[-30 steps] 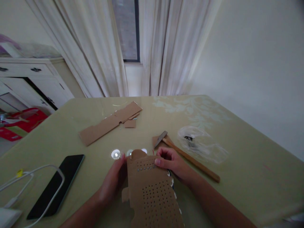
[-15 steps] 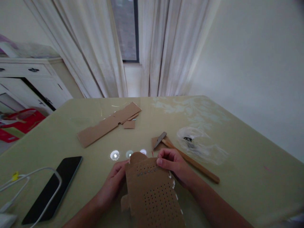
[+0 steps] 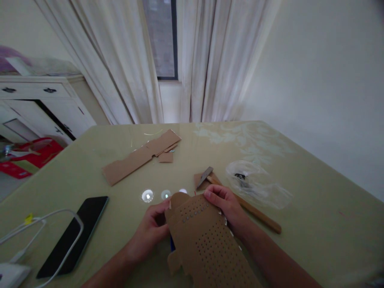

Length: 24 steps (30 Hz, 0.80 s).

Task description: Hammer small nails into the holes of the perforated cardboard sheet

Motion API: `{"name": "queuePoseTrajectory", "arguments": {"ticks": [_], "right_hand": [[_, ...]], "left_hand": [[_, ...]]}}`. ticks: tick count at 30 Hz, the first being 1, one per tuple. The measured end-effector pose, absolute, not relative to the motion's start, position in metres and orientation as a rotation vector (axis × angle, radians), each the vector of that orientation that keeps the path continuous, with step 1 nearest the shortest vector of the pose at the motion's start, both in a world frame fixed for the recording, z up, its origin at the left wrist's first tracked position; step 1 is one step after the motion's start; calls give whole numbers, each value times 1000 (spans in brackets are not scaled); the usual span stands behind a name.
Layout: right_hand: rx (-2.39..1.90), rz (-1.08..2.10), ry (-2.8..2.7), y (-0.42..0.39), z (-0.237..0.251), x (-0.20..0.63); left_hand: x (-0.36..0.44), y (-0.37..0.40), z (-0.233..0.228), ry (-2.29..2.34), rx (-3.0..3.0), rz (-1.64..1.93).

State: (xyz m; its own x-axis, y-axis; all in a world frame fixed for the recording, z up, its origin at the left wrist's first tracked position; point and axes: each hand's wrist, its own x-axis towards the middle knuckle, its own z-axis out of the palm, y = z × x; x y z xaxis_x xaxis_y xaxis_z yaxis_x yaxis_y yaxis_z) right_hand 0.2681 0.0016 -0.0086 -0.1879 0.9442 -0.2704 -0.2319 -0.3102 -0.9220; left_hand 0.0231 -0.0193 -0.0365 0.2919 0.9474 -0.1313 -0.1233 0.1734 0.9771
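Observation:
A brown cardboard piece (image 3: 192,236) with rows of punched holes and a rounded tab at its far end lies tilted between my hands. My left hand (image 3: 151,226) grips its left edge near the far corner, fingers partly hidden behind it. At the far right corner, my right hand (image 3: 223,202) pinches the edge with the thumb on top. A bit of something blue shows beneath the cardboard's left side; I cannot make out what it is. Just beyond my right hand, a hammer (image 3: 246,206) with a wooden handle rests with its head on a small cardboard scrap (image 3: 198,179).
Long cardboard strips (image 3: 135,162) lie toward the back left. A clear plastic bag (image 3: 261,186) sits right of the hammer. On the left are a black phone or tablet (image 3: 75,240) and a white cable (image 3: 67,250). Light reflections show on the glossy table (image 3: 300,224).
The cardboard has turned, its near end swinging right, and blue now shows beneath its left edge. My left hand's thumb has shifted down along that side. The whole view has moved slightly.

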Motion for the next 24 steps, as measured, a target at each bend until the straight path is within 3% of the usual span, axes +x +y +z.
{"name": "queuePoseTrajectory", "arguments": {"ticks": [14,24], "right_hand": [[-1132,1699,-895,2,-7,273],[-1146,1730,-1039,-4,6,285]], "left_hand": [[21,-25,-40,993,1118,894],[25,-24,-35,871,1125,1196]]}}
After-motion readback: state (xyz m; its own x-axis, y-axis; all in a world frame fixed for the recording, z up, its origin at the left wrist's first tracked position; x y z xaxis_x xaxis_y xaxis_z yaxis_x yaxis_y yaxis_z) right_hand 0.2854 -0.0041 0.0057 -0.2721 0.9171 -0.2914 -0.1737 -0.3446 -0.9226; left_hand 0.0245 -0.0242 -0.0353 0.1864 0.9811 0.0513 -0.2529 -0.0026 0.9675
